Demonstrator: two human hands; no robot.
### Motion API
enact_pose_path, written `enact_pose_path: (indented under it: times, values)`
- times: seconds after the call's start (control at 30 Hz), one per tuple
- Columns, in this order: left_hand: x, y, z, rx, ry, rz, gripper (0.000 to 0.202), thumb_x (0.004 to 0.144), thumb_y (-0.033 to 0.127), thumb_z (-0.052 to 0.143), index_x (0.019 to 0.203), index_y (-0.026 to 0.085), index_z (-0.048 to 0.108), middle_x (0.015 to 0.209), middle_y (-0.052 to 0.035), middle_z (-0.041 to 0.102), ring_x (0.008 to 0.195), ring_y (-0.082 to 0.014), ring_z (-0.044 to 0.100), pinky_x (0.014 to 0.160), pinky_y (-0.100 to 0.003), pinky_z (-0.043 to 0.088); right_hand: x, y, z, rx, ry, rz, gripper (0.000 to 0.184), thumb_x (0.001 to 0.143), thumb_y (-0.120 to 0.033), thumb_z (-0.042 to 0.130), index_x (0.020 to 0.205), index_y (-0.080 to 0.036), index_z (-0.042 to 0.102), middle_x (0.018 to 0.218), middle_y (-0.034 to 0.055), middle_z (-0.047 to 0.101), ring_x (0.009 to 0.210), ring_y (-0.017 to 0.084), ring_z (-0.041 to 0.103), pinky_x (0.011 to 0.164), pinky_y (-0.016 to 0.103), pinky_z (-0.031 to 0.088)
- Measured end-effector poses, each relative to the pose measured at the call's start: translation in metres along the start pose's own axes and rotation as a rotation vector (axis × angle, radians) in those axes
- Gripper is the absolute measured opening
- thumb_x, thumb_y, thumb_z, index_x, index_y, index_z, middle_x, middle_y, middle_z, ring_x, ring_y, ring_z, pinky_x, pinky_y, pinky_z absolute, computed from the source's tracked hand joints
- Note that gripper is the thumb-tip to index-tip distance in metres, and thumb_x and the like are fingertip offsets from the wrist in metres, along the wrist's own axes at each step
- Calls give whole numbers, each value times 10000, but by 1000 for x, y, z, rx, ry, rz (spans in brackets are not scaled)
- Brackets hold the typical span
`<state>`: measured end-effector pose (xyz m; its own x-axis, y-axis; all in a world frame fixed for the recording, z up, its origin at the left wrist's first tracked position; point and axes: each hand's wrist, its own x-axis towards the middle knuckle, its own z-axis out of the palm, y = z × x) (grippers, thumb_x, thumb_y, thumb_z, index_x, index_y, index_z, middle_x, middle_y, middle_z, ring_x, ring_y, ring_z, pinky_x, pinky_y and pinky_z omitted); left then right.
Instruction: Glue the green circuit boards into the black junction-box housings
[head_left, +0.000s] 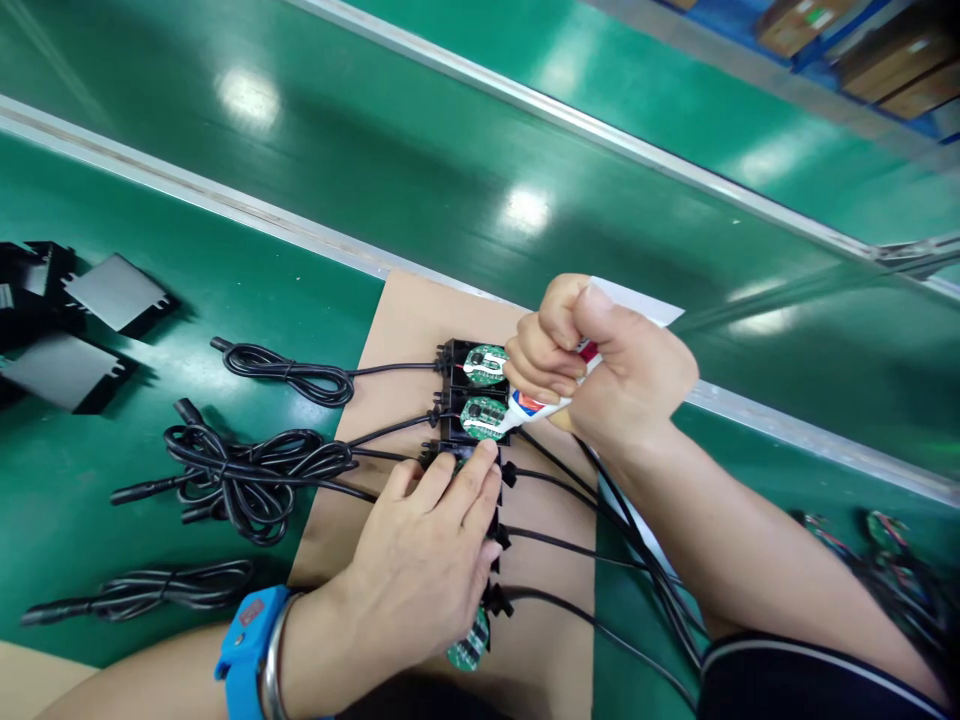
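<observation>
My right hand [600,355] is closed round a white glue tube [536,408] with red and blue print. Its nozzle points down at the edge of a green circuit board [480,415], which has a white strip across it. Another round green board [484,365] with white on it lies just beyond. Both sit in black housings [451,375] lined up in a row. My left hand [427,550] rests flat over the nearer housings, fingers stretched out, hiding most of them. Below it, part of one more circuit board [471,645] shows.
Brown cardboard [409,320] lies under the row on a green surface. Coiled black cables [255,470] spread to the left, and more cables [637,540] run right. Dark boxes with grey lids [116,290] sit far left. Wired boards [889,530] lie at right.
</observation>
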<state>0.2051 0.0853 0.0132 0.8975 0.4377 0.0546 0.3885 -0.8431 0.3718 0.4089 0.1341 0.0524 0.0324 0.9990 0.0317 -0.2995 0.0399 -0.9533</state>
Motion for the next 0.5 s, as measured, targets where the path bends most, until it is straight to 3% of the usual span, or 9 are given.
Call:
enact_pose_path:
  times: [0.5]
  values:
    - [-2, 0, -2, 1, -15, 6, 515, 1025, 363, 358, 1477, 131, 448, 1614, -60, 354, 1254, -266, 447, 977, -440, 329, 10, 9, -2, -15, 31, -66, 402, 898, -464, 604, 621, -220, 444, 492, -70, 241, 373, 73, 214, 334, 231, 189]
